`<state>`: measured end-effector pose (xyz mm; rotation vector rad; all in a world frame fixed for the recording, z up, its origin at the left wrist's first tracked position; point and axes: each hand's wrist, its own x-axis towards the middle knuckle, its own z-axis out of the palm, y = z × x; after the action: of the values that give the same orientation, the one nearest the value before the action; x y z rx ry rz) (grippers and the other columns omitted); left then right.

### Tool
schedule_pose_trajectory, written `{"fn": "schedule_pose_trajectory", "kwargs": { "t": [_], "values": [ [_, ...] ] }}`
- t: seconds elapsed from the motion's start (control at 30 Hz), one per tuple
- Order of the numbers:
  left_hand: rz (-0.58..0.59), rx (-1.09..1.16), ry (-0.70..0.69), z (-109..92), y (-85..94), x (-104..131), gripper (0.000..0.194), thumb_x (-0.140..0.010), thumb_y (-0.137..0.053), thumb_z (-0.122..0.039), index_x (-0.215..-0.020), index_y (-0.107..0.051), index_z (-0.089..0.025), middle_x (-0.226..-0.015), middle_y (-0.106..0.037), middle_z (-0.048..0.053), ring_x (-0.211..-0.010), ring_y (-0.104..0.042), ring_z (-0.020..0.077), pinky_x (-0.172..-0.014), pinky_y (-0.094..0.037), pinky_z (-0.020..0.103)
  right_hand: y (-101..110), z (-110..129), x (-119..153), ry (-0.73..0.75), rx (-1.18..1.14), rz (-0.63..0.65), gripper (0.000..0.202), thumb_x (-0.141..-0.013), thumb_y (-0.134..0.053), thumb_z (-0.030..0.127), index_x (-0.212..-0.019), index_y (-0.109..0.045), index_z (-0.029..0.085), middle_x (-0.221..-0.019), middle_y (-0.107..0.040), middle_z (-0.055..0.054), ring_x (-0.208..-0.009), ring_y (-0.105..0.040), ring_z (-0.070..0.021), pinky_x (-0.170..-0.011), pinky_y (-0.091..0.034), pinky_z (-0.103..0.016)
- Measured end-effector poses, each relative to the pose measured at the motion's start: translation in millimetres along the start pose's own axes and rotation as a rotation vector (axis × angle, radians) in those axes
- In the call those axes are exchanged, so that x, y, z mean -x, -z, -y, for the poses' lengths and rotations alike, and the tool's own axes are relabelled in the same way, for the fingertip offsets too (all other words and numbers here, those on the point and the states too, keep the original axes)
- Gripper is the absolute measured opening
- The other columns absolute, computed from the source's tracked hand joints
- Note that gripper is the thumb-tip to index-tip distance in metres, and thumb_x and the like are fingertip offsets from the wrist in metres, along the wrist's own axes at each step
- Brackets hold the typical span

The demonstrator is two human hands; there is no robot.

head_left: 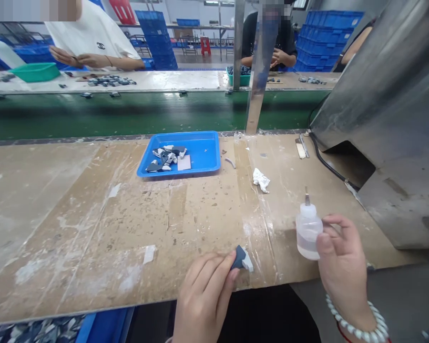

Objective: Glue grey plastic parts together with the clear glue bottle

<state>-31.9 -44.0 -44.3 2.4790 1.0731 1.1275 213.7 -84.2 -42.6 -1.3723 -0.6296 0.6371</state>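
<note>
Near the table's front edge, my left hand [204,290] pinches a small dark blue and light grey plastic part [240,257] between thumb and fingers. To the right, my right hand [339,257] grips a small clear squeeze bottle [308,232] by its side. The bottle stands upright, partly filled with clear liquid, and a thin metal needle tip points up from its cap. Whether its base touches the table I cannot tell. Beyond my hands, a blue tray [203,167] holds several similar dark and grey parts [164,158] and a pale pink square [184,162].
A crumpled white tissue [260,180] and a knife-like tool [302,146] lie on the cardboard-covered table [200,214]. A metal housing [396,143] with a black cable borders the right. Behind runs a green conveyor [146,109] carrying parts; co-workers sit across it. A bin of parts [35,328] is below left.
</note>
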Motion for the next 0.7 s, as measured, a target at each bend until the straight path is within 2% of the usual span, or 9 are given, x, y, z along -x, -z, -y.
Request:
{"fn": "schedule_pose_trajectory", "kwargs": {
  "t": [0.1, 0.17, 0.3, 0.43, 0.47, 0.5, 0.6, 0.67, 0.7],
  "values": [
    [-0.066, 0.035, 0.017, -6.9, 3.3, -5.1, 0.02, -0.097, -0.058, -0.002, -0.11, -0.068, -0.012, -0.09, -0.074, 0.006, -0.084, -0.066, 0.0164, -0.078, -0.056, 0.029, -0.5, -7.1, -9.3, 0.137, 0.253, -0.049, 0.071, -0.059, -0.099, 0.04, -0.117, -0.06, 0.023, -0.115, -0.071, -0.009, -0.106, -0.07, -0.0266, -0.092, -0.056, -0.039],
    [-0.121, 0.055, 0.016, -12.3, 5.9, -7.4, 0.016, -0.099, -0.056, -0.003, -0.104, -0.067, -0.013, -0.084, -0.073, 0.005, -0.079, -0.065, 0.0154, -0.074, -0.055, 0.028, -0.2, -13.4, -17.2, 0.166, 0.361, -0.02, 0.07, -0.061, -0.098, 0.04, -0.118, -0.062, 0.022, -0.12, -0.069, -0.01, -0.111, -0.067, -0.0282, -0.099, -0.052, -0.044],
    [-0.202, 0.062, -0.01, -20.2, 13.7, -11.2, 0.019, -0.106, -0.051, -0.017, -0.101, -0.069, -0.013, -0.081, -0.074, 0.006, -0.084, -0.068, 0.0164, -0.078, -0.057, 0.028, 6.1, -20.5, -23.1, 0.242, 0.377, 0.075, 0.069, -0.063, -0.097, 0.04, -0.119, -0.061, 0.021, -0.117, -0.067, -0.01, -0.103, -0.065, -0.028, -0.091, -0.053, -0.045],
    [-0.224, 0.057, -0.096, -24.2, 23.0, -16.2, 0.027, -0.108, -0.048, -0.023, -0.097, -0.069, -0.011, -0.076, -0.075, 0.005, -0.083, -0.071, 0.0149, -0.083, -0.059, 0.026, 1.1, -6.5, 10.5, 0.769, 0.247, -0.244, 0.026, -0.076, -0.09, 0.031, -0.081, -0.066, 0.022, -0.077, -0.06, -0.001, -0.076, -0.058, -0.0216, -0.076, -0.049, -0.039],
    [-0.193, 0.056, -0.121, -25.9, 24.1, -17.7, 0.028, -0.108, -0.046, -0.023, -0.098, -0.069, -0.011, -0.075, -0.075, 0.004, -0.083, -0.072, 0.0146, -0.084, -0.06, 0.026, -4.6, -0.6, 23.4, 0.756, 0.162, -0.23, 0.026, -0.087, -0.08, 0.036, -0.073, -0.063, 0.023, -0.07, -0.055, -0.001, -0.074, -0.057, -0.0205, -0.075, -0.049, -0.038],
    [-0.176, 0.058, -0.137, -28.2, 24.3, -19.3, 0.029, -0.109, -0.045, -0.025, -0.098, -0.069, -0.012, -0.074, -0.076, 0.004, -0.081, -0.073, 0.0146, -0.083, -0.061, 0.026, -11.6, 5.2, 35.9, 0.632, 0.118, -0.087, 0.026, -0.09, -0.076, 0.045, -0.08, -0.067, 0.023, -0.073, -0.059, -0.002, -0.077, -0.059, -0.021, -0.072, -0.051, -0.035],
    [-0.246, 0.099, -0.097, -37.8, 21.9, -23.6, 0.032, -0.109, -0.043, -0.031, -0.095, -0.068, -0.017, -0.066, -0.072, 0.001, -0.068, -0.072, 0.016, -0.067, -0.061, 0.029, -31.6, 17.3, 62.1, 0.062, -0.095, 0.532, 0.06, -0.082, -0.063, 0.08, -0.092, -0.074, 0.022, -0.068, -0.061, -0.002, -0.055, -0.055, -0.0147, -0.044, -0.044, -0.024],
    [-0.286, 0.154, -0.04, -44.2, 21.8, -25.7, 0.03, -0.108, -0.046, -0.034, -0.092, -0.067, -0.019, -0.059, -0.068, -0.001, -0.056, -0.066, 0.0156, -0.055, -0.057, 0.03, -37.5, 19.0, 68.2, -0.208, -0.136, 0.785, 0.06, -0.08, -0.066, 0.08, -0.093, -0.074, 0.022, -0.065, -0.063, -0.003, -0.049, -0.056, -0.0138, -0.039, -0.043, -0.022],
    [-0.253, 0.182, -0.023, -46.7, 23.1, -26.5, 0.029, -0.107, -0.048, -0.035, -0.092, -0.067, -0.02, -0.057, -0.066, -0.001, -0.052, -0.063, 0.0153, -0.052, -0.055, 0.03, -38.0, 18.3, 69.0, -0.243, -0.123, 0.821, 0.056, -0.079, -0.071, 0.075, -0.092, -0.075, 0.021, -0.065, -0.065, -0.003, -0.05, -0.059, -0.0149, -0.041, -0.047, -0.023]
  ]
}}
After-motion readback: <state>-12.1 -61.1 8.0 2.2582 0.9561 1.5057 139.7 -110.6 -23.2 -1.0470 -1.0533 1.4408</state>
